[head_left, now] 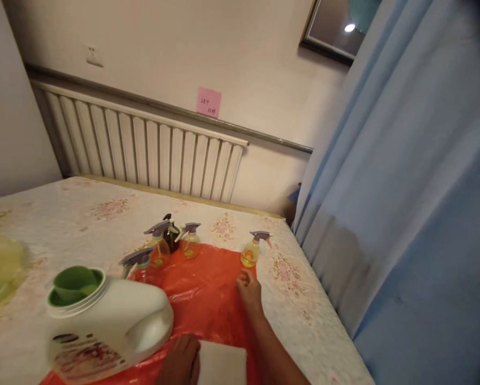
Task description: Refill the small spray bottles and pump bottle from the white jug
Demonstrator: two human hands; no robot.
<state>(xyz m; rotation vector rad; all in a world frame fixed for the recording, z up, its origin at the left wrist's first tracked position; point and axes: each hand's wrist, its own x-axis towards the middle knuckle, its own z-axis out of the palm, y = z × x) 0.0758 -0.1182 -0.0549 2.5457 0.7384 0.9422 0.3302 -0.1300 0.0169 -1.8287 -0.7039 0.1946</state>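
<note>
My left hand [180,359] is at the bottom, its fingers curled against the left edge of a white rectangular pad [223,363]. Whether the pad is cloth or paper is unclear. Farther right, my right hand [249,291] hovers over the edge of a red plastic sheet [208,291], fingers loosely bent and nothing visible in them. Just beyond its fingertips stands a clear spray bottle [250,253] with yellow liquid and a grey trigger head. Beside my left hand, a large white detergent jug [123,315] with a green spout [76,286] lies tilted on the sheet.
Several spray bottles cluster behind the jug, including a clear one [190,245] and a dark one [171,238]. A yellow translucent object [1,270] is at the left edge. Flowered cloth [115,208] covers the surface; a radiator [144,144] and blue curtain [396,160] border it.
</note>
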